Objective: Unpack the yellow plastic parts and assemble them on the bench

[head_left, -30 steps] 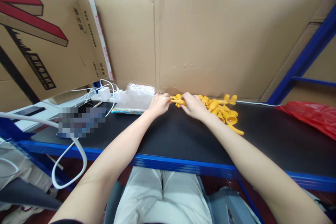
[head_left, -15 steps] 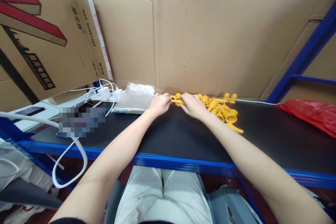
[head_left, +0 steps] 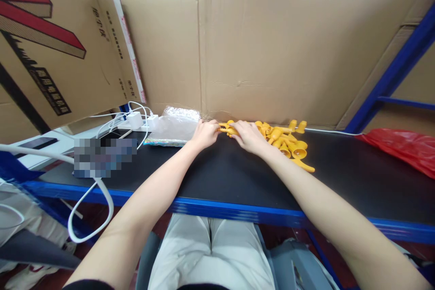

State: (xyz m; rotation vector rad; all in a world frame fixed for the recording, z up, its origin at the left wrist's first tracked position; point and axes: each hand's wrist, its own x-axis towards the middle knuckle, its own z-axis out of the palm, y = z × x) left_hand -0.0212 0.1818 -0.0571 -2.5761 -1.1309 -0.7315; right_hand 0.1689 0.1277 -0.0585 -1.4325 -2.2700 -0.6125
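Gripping yellow part (head_left: 227, 129) between left hand (head_left: 205, 134) and right hand (head_left: 249, 136) | both closed on it | yellow pile (head_left: 288, 145) just right

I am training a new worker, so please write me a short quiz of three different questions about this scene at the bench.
1. True or false: both hands grip one yellow plastic piece between them.
2. Where is the pile of yellow plastic parts? A) left of the left hand B) right of the right hand C) on the floor
3. Fill in: the thing lying at the far right end of the black shelf top is a ____ plastic bag.

Key
1. True. The fingers of both hands close on it near the cardboard wall.
2. B
3. Red
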